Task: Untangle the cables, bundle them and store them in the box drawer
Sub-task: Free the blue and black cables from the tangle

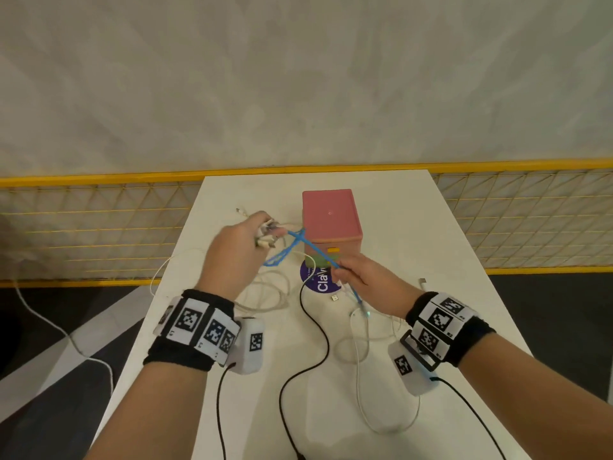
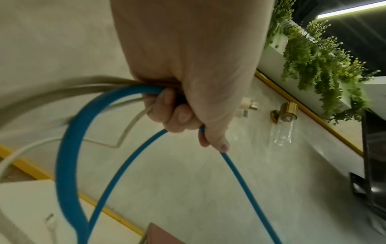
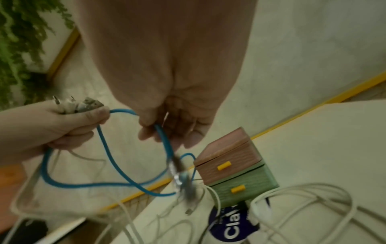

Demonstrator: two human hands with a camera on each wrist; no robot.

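Note:
My left hand (image 1: 247, 242) is raised left of the pink-topped drawer box (image 1: 330, 215) and grips a bunch of cable plugs (image 1: 265, 235) with white cables and a blue cable (image 1: 293, 249). In the left wrist view the curled fingers (image 2: 177, 113) hold the blue cable (image 2: 69, 148) and white strands together. My right hand (image 1: 353, 273) pinches the blue cable near its other end, in front of the box. In the right wrist view the blue cable (image 3: 108, 166) loops between both hands, above the pink drawer (image 3: 224, 161) and green drawer (image 3: 240, 186), both closed.
White cables (image 1: 360, 353) and a black cable (image 1: 318, 340) lie tangled on the white table (image 1: 431, 234). A round purple sticker (image 1: 320, 280) sits in front of the box. A yellow mesh railing (image 1: 99, 224) runs behind the table.

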